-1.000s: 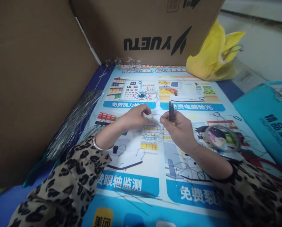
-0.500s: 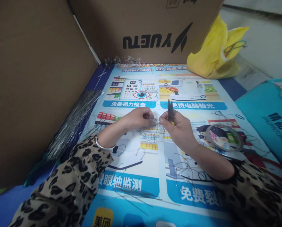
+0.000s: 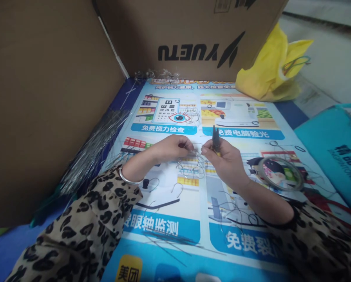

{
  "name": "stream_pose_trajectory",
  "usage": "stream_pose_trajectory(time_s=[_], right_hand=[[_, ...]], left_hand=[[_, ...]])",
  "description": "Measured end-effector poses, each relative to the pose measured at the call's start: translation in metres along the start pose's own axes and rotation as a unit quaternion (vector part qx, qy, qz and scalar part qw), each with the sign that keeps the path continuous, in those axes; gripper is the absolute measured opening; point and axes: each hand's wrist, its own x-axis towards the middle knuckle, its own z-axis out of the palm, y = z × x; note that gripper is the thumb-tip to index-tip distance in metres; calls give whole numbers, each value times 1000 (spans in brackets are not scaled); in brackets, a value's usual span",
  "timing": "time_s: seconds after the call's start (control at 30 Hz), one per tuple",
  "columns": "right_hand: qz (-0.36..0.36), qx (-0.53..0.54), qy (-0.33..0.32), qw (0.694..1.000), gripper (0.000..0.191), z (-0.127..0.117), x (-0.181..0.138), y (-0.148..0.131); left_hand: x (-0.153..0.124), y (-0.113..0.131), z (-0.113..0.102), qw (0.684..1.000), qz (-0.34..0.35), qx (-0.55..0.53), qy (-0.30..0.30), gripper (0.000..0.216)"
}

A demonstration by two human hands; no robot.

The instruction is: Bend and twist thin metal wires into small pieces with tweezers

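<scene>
My left hand is closed in a pinch on a tangle of thin bent wire at the middle of the printed poster. Facing it, my right hand keeps a pair of pliers in its grip, dark jaws pointing up and away from me. The right thumb and forefinger also meet at the wire's near side. How the wire runs between the fingertips is too fine and blurred to make out.
Straight wires lie in a bundle at left. A roll of clear tape, wire offcuts and wire hooks rest on the poster. Cardboard walls the back and left. A yellow bag and turquoise bag stand right.
The view has shifted slightly, so everything sits a little further right. Both hands hold nearly the same pose around the wire, and the pliers stay in my right hand.
</scene>
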Motion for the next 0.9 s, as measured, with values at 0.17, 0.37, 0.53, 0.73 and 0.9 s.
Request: stream_pose_trajectory(time_s=[0.17,0.37,0.53,0.73,0.9], right_hand=[[-10,-9,4,1000,8,1,1,2],[-9,-8,2,1000,9,2,1,4],[-12,-13,1,1000,8,1,1,4],[-45,-58,8,997,8,-1,0,3],[-85,-109,1,990,6,-3,-1,-1]], left_hand=[[0,-5,2,1000,6,-13,5,14],[1,-6,4,1000,10,-3,17,11],[2,-9,5,999,21,-8,28,9],[1,-5,8,999,13,-32,42,7],[3,-6,10,997,9,-34,69,6]])
